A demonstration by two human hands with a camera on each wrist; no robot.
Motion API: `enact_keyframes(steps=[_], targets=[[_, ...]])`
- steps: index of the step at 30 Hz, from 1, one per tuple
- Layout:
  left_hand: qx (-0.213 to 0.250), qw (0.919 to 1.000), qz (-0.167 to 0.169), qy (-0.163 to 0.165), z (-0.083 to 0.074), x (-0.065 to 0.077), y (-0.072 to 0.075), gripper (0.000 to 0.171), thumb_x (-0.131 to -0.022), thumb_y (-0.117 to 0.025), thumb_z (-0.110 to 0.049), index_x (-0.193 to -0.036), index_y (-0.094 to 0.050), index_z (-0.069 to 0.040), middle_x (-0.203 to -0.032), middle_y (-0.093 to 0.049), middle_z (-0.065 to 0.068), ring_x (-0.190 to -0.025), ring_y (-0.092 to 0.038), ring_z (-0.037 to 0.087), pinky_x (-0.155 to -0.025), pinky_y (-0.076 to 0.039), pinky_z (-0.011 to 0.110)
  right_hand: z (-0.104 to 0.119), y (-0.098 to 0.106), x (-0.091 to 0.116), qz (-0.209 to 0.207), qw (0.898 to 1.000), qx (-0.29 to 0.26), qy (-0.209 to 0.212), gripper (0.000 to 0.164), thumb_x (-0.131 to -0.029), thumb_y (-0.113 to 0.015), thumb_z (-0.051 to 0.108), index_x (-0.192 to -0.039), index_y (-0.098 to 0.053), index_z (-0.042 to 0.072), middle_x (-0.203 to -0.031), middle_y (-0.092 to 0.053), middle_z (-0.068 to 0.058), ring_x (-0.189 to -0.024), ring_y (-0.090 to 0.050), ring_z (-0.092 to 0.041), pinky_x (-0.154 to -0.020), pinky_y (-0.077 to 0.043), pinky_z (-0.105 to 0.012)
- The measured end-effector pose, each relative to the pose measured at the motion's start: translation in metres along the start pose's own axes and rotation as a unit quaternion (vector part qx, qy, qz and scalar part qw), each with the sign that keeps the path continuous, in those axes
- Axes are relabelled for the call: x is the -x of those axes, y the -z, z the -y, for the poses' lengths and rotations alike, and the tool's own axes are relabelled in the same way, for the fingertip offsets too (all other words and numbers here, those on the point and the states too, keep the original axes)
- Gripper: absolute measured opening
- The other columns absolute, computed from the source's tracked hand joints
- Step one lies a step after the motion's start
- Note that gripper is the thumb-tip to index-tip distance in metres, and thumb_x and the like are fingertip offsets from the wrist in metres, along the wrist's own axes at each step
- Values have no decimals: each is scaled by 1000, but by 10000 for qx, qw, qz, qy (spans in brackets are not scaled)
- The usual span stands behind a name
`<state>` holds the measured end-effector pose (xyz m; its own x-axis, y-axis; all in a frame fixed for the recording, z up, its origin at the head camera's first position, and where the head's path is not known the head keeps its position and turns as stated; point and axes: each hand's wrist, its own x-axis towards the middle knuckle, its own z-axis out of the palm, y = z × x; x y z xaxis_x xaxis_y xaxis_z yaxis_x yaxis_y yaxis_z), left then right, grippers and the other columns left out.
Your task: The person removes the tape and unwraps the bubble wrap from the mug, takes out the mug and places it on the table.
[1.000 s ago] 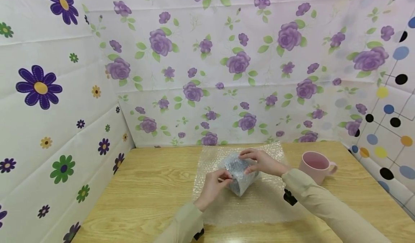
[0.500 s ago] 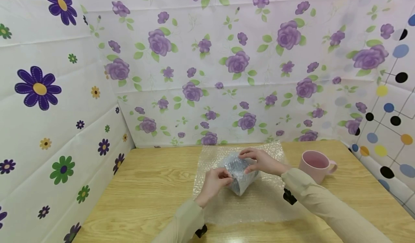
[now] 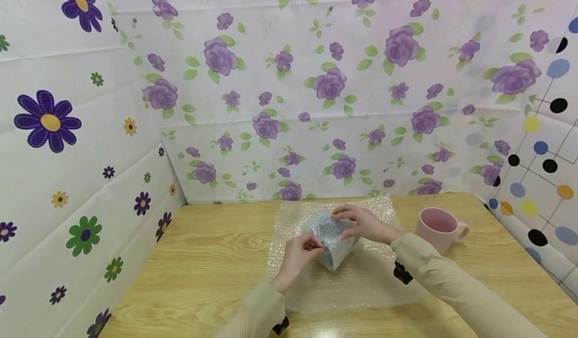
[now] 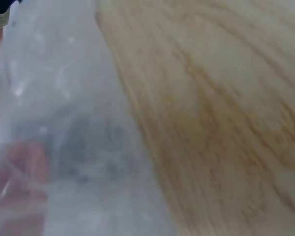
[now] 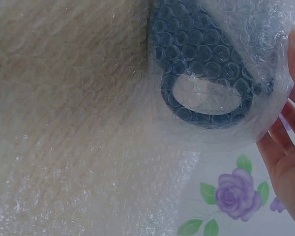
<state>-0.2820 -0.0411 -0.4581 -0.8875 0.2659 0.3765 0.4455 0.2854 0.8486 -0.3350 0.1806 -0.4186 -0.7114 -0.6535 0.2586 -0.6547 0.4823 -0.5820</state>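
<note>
A blue mug [image 5: 191, 49] with a loop handle shows through bubble wrap in the right wrist view. In the head view it is a pale blue wrapped bundle [image 3: 333, 252], tilted, above the table's middle. My right hand [image 3: 365, 223] grips the bundle from its right side, thumb and fingers spread around it. At the bundle's left side, my left hand [image 3: 295, 258] pinches the wrap between thumb and fingers. Blurred fingers [image 4: 32, 167] appear behind clear plastic in the left wrist view. Beneath both hands lies a flat sheet of bubble wrap [image 3: 325, 295].
A pink mug [image 3: 439, 230] stands on the wooden table [image 3: 212, 242], right of the wrap and close to my right forearm. Flower-printed sheeting [image 3: 307, 97] rises behind the table, with patterned sheets on both sides too.
The head view has shifted slightly. Both hands keep almost the same hold on the wrapped mug, and the pink mug stays in place.
</note>
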Motion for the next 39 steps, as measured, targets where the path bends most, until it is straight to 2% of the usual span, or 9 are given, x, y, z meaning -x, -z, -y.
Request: enact_keyframes(steps=[5, 16, 20, 25, 30, 33, 36, 39], targets=[[-93, 9997, -23, -205, 5, 2, -1, 9, -73, -70, 7, -77, -65, 1, -74, -63, 6, -67, -60, 16, -61, -49, 23, 0, 0, 0, -1, 10000, -17, -65, 58, -75, -72, 27, -123, -54, 0, -125, -47, -10, -111, -45, -26, -85, -43, -40], [-363, 9988, -227, -230, 4, 3, -6, 7, -73, -72, 1, -71, -66, -1, -67, -61, 0, -62, -56, 10, -56, -48, 22, 3, -1, 0, 26, 9999, -40, -126, 58, -75, -72, 26, -123, -53, -1, -126, -46, -11, -113, -44, -28, -87, -41, -42], [-403, 9992, -2, -1, 0, 0, -3, 9, -72, -72, 1, -69, -65, -2, -65, -60, -1, -59, -54, 7, -54, -46, 21, 4, -1, 0, 32, 9998, -88, -150, 57, -75, -72, 25, -123, -54, -1, -126, -46, -11, -113, -44, -28, -87, -41, -42], [-185, 9982, 315, 471, -5, -5, 1, 8, -73, -72, 0, -68, -65, -1, -63, -60, -1, -57, -52, 5, -52, -45, 20, 3, -1, 0, 11, 9999, -84, -94, 57, -75, -72, 24, -122, -54, -2, -126, -46, -11, -113, -44, -28, -87, -41, -42], [-67, 9958, 490, 765, -10, -6, 2, 8, -74, -70, 0, -67, -66, -1, -62, -61, 0, -58, -57, 11, -55, -49, 27, 2, -1, 0, 4, 9999, -156, -46, 57, -75, -72, 23, -122, -53, -3, -126, -46, -14, -112, -45, -29, -86, -41, -42], [251, 9937, 536, 956, -10, -8, 2, 7, -75, -68, 2, -69, -66, 1, -64, -62, 3, -60, -61, 18, -58, -51, 30, 2, -1, 0, 14, 9999, -166, -30, 57, -76, -72, 24, -122, -53, -3, -126, -46, -14, -112, -45, -28, -86, -42, -42], [510, 9918, 526, 1045, -9, -8, 2, 6, -76, -68, 3, -70, -65, 4, -66, -62, 7, -62, -62, 21, -58, -52, 30, 1, -1, -1, 12, 9999, -106, -5, 57, -75, -72, 24, -122, -54, -3, -125, -46, -14, -111, -45, -28, -85, -42, -42], [441, 9937, 468, 914, -7, -6, 2, 7, -77, -68, 3, -71, -63, 3, -67, -62, 7, -62, -61, 18, -57, -51, 27, 1, 0, -2, -26, 10000, -8, 51, 57, -75, -72, 24, -121, -54, -3, -125, -47, -13, -111, -46, -28, -85, -42, -42]])
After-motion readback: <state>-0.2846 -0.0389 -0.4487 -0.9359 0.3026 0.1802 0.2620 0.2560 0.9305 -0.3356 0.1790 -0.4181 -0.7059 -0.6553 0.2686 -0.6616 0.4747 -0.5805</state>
